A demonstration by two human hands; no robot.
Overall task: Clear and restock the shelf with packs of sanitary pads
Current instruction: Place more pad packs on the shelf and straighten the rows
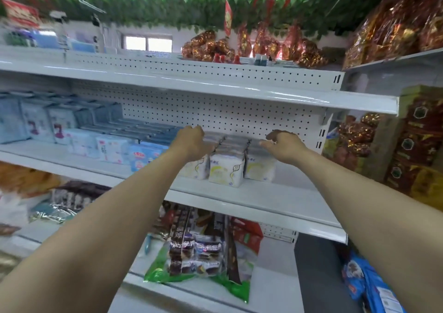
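Forearms first: both bare, stretched up and away from me toward 12 o'clock. Below them at 6 o'clock, on a lower board, a clear bag with green edges [196, 260] full of dark-wrapped snacks. Blue printed packets [374, 286] at 4 o'clock.

Mid-range: white metal shelf [275, 200]. On it, dead centre, white soft-plastic packs of sanitary pads with yellow print [226, 170], upright in three rows front to back, rows touching. Left hand [191, 141] lies over the top of the 9 o'clock row; its fingers fold away over the far side, so I cannot tell whether they grip. Right hand [286, 145] is at the top of the 3 o'clock row, thumb and bent fingers apart, closed round nothing I can make out.

Handling, my judgement: light, squashy, slick film. A pinch on one top seam would likely slip or crumple. Better to press the rows between both palms from the outer sides and lift them as one block.

Farther: pale blue pad packs [115, 149] at 9 o'clock on the same shelf. White perforated back panel [227, 116] behind. Red-and-gold foil parcels [208, 46] on the top board at 12. Green leaf garland [153, 3] overhead.
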